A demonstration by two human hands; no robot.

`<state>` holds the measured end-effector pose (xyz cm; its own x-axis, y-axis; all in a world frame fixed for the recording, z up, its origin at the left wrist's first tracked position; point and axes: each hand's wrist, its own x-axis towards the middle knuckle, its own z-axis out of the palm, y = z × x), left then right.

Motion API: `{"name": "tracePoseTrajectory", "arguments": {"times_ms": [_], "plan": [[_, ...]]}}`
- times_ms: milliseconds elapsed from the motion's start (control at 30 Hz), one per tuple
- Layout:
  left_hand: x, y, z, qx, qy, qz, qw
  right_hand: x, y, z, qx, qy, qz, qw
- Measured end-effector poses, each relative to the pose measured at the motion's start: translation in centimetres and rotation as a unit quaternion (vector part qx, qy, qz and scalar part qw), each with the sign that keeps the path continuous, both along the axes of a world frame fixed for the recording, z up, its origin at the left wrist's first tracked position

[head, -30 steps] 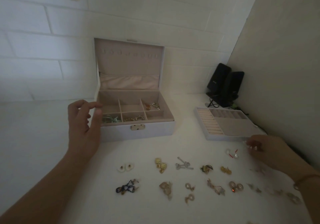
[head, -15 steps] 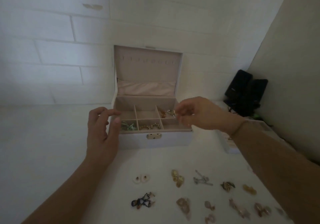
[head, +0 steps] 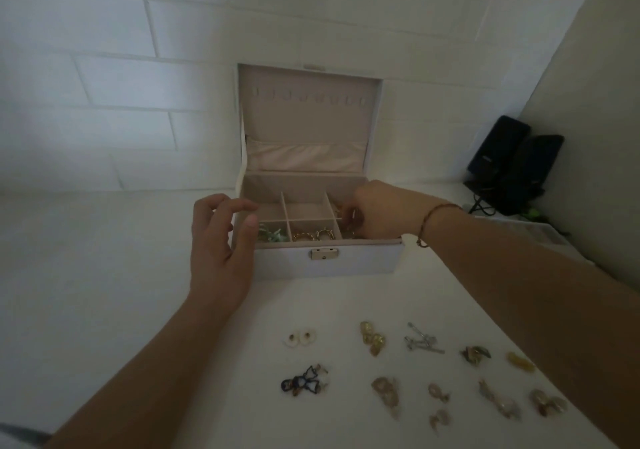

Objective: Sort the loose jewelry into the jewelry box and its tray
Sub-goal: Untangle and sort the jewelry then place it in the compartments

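At box's right compartments, right hand (head: 375,211) dips in, fingers curled, grip unclear; left hand (head: 221,240), fingers loose, steadies jewelry box (head: 329,263).

At my counter's far right corner, two black box-shaped speakers (head: 512,164) stand against the white brick wall (head: 104,84)

No text, label, brand, number or sign can be read anywhere. The black speakers (head: 512,164) beyond the right hand (head: 377,211) carry a faint pale mark, too small and blurred to make out. The jewelry box (head: 329,263) shows only a plain metal clasp (head: 324,253), without lettering.
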<state>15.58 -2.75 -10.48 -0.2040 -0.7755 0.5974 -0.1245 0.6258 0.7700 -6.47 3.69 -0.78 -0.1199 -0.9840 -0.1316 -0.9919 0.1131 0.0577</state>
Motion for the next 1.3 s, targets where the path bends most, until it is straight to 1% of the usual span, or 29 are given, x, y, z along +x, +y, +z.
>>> {"name": "tracePoseTrajectory", "arguments": {"times_ms": [33, 100, 133, 167, 200, 233, 300, 333, 467, 533, 700, 867, 933, 1033, 1067, 1133, 1200, 1267, 1300], "plan": [[0.0, 0.0, 0.0, 0.0, 0.0, 0.003, 1.0, 0.3, 0.5, 0.7, -0.026, 0.002, 0.009, 1.0], [0.1, -0.1, 0.0, -0.001, 0.001, 0.009, 1.0, 1.4, 2.3, 2.1, -0.135, -0.01, 0.041, 0.99], [0.1, -0.1, 0.0, -0.002, 0.004, 0.01, 1.0, 2.6, 3.5, 2.7, -0.185, -0.05, 0.058, 0.98], [0.1, -0.1, 0.0, -0.002, 0.007, 0.011, 1.0, 4.0, 5.0, 3.1, -0.2, -0.102, 0.073, 0.972], [0.1, -0.1, 0.0, -0.005, 0.007, 0.013, 1.0, 5.4, 6.3, 3.1, -0.176, -0.146, 0.096, 0.969], [0.1, -0.1, 0.0, -0.008, 0.006, 0.014, 1.0, 6.8, 7.5, 2.7, -0.124, -0.17, 0.12, 0.97], [0.2, -0.2, 0.0, -0.012, 0.002, 0.015, 1.0, 8.6, 8.8, 0.3, -0.023, -0.157, 0.167, 0.973], [0.2, -0.2, 0.0, -0.011, 0.002, 0.017, 1.0, 9.1, 8.8, -1.1, 0.001, -0.146, 0.181, 0.973], [0.3, -0.3, -0.1, -0.005, 0.007, 0.019, 1.0, 9.5, 7.8, -4.5, 0.006, -0.147, 0.186, 0.971], [0.3, -0.3, -0.1, -0.003, 0.008, 0.015, 1.0, 9.7, 7.6, -5.1, -0.001, -0.132, 0.191, 0.973], [0.1, -0.3, -0.2, -0.005, 0.011, 0.016, 1.0, 9.9, 7.6, -5.5, 0.005, -0.142, 0.21, 0.967], [0.1, -0.4, -0.2, -0.004, 0.01, 0.008, 1.0, 9.7, 8.3, -5.8, -0.023, -0.071, 0.221, 0.972], [0.2, -0.4, -0.2, -0.005, 0.01, 0.009, 1.0, 9.5, 8.3, -5.9, -0.022, -0.057, 0.215, 0.975], [0.2, -0.3, -0.2, 0.002, 0.014, 0.011, 1.0, 8.7, 8.3, -5.5, -0.01, -0.068, 0.191, 0.979], [0.2, -0.3, -0.2, 0.005, 0.017, 0.011, 1.0, 8.2, 8.6, -4.9, -0.007, -0.089, 0.177, 0.98], [0.2, -0.4, -0.1, 0.006, 0.021, 0.012, 1.0, 6.8, 9.7, -3.0, -0.018, -0.159, 0.134, 0.978], [0.2, -0.4, -0.1, 0.006, 0.021, 0.013, 1.0, 5.2, 11.6, -0.7, -0.085, -0.235, 0.083, 0.965], [0.2, -0.4, -0.2, 0.003, 0.02, 0.012, 1.0, 3.4, 14.2, 0.9, -0.183, -0.299, 0.036, 0.936], [0.1, -0.4, -0.2, 0.0, 0.02, 0.011, 1.0, 2.5, 15.6, 1.2, -0.22, -0.313, 0.016, 0.924]]}}
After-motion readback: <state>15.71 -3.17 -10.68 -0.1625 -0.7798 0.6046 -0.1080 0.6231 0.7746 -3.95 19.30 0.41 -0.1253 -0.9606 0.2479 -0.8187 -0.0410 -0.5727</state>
